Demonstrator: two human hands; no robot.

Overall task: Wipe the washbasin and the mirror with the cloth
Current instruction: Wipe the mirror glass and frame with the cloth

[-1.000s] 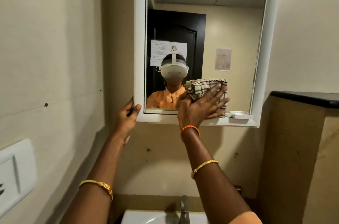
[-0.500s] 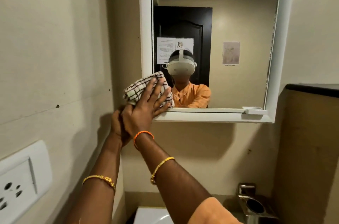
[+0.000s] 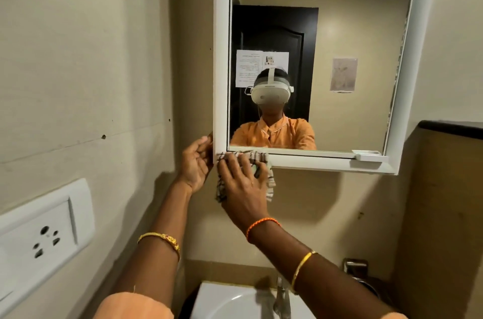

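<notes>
A white-framed mirror (image 3: 339,18) hangs on the beige wall ahead. My right hand (image 3: 241,188) presses a checked cloth (image 3: 269,183) flat against the frame's bottom left corner, fingers spread over it. My left hand (image 3: 194,164) grips the mirror's lower left edge from the side, thumb in front. Below, the white washbasin (image 3: 222,300) shows at the bottom edge, partly hidden by my right forearm.
A metal tap (image 3: 282,300) stands at the basin's back. A white wall socket (image 3: 44,237) sits on the left wall. A small white tray (image 3: 366,154) rests on the mirror's ledge at right. A dark-topped partition (image 3: 449,188) and a metal holder (image 3: 356,267) stand to the right.
My right hand swept the cloth from the mirror's lower middle to its left corner, then down onto the bottom frame. My left hand stayed on the left edge.
</notes>
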